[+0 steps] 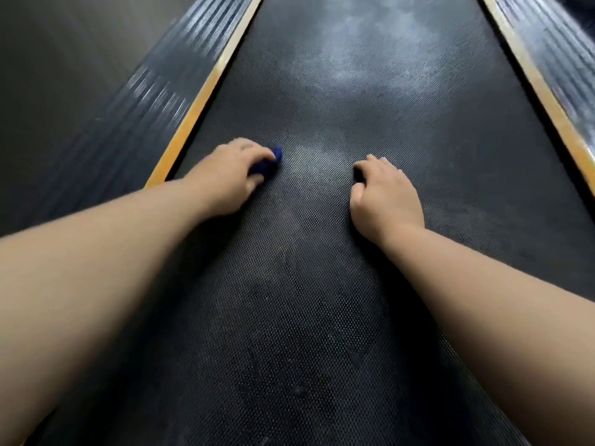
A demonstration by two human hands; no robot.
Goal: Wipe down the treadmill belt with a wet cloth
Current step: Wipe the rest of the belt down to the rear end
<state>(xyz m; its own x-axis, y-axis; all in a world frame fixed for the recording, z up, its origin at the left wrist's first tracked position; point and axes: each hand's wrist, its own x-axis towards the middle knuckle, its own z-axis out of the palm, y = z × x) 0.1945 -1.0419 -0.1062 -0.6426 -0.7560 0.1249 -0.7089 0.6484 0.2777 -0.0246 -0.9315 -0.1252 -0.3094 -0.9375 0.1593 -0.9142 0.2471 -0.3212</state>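
The black textured treadmill belt [322,300] runs away from me down the middle of the view, with pale dusty smears farther up. My left hand [230,173] grips a small blue cloth [269,162] and holds it down on the belt near the left edge; most of the cloth is hidden under the fingers. My right hand [384,196] rests on the belt to the right, its fingers curled under and holding nothing.
Yellow strips [201,98] border the belt on both sides, with ribbed black side rails [138,101] beyond them. The right rail [553,59] runs along the right edge. Dark floor lies at the far left.
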